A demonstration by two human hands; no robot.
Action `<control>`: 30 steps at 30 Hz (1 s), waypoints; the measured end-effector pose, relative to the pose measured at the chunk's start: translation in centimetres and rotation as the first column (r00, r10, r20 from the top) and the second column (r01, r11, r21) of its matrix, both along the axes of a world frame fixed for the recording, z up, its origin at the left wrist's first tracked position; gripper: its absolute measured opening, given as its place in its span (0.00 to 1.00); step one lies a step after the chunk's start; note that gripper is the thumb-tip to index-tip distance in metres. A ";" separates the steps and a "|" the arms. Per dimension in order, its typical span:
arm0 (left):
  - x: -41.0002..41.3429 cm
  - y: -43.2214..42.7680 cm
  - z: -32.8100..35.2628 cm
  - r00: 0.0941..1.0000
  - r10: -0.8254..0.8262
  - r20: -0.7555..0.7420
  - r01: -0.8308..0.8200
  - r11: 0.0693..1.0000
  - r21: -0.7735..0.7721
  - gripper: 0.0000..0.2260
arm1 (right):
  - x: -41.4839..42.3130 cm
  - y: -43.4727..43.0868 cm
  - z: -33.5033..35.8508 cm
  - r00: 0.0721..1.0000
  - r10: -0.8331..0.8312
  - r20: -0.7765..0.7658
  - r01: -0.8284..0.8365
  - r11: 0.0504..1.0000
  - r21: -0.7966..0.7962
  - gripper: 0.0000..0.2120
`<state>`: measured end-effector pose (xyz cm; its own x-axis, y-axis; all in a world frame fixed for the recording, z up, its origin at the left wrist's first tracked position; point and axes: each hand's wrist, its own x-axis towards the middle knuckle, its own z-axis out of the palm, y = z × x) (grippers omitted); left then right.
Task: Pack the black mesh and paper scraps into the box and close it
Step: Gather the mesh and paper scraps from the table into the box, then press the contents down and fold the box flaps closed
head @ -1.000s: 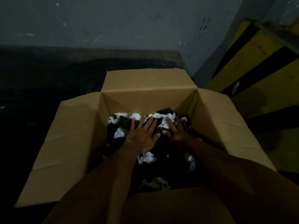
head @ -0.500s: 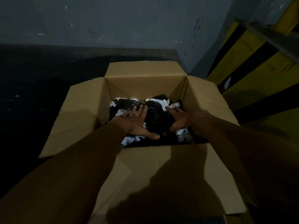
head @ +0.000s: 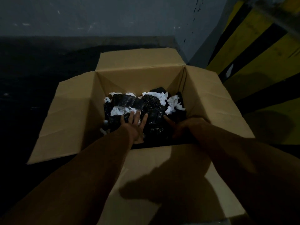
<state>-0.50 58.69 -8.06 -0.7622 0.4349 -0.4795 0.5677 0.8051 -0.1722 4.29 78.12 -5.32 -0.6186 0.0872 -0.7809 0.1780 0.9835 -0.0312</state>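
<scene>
A brown cardboard box (head: 76,114) stands open on the dark floor with all its flaps spread outward. Inside lies a heap of black mesh (head: 153,111) mixed with white paper scraps (head: 173,103). My left hand (head: 135,125) rests flat on the mesh near the box's front, fingers spread. My right hand (head: 180,127) lies at the right of the mesh, in shadow, with one finger stretched toward the pile. Whether it grips any mesh is hidden by the dark.
A grey wall (head: 113,17) rises behind the box. A yellow and black striped barrier (head: 253,59) stands close at the right. The near flap (head: 162,184) lies under my forearms, toward me.
Both hands have drawn back from the middle of the pile toward the box's front edge. The view has pulled back, so the near flap shows more.
</scene>
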 end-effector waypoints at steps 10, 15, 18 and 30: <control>-0.1 -1.0 4.1 0.994 -0.111 -0.024 0.111 0.994 0.007 0.56 | 1.6 -0.8 2.9 0.992 -0.042 -0.117 0.046 0.999 0.029 0.39; 1.5 -2.2 8.3 0.986 -0.105 -0.127 0.122 0.984 0.130 0.58 | 2.9 -2.2 6.7 0.957 0.022 -0.290 -0.021 1.000 0.006 0.47; 2.4 -3.2 10.7 0.977 -0.048 -0.209 0.101 0.963 0.248 0.48 | 3.2 -3.1 9.3 0.908 -0.080 -0.411 0.037 0.993 -0.113 0.48; 10.4 -6.2 14.4 0.961 -0.028 -0.273 0.174 0.832 0.527 0.16 | 13.0 -6.6 14.7 0.577 -0.158 -0.801 0.342 0.938 0.061 0.09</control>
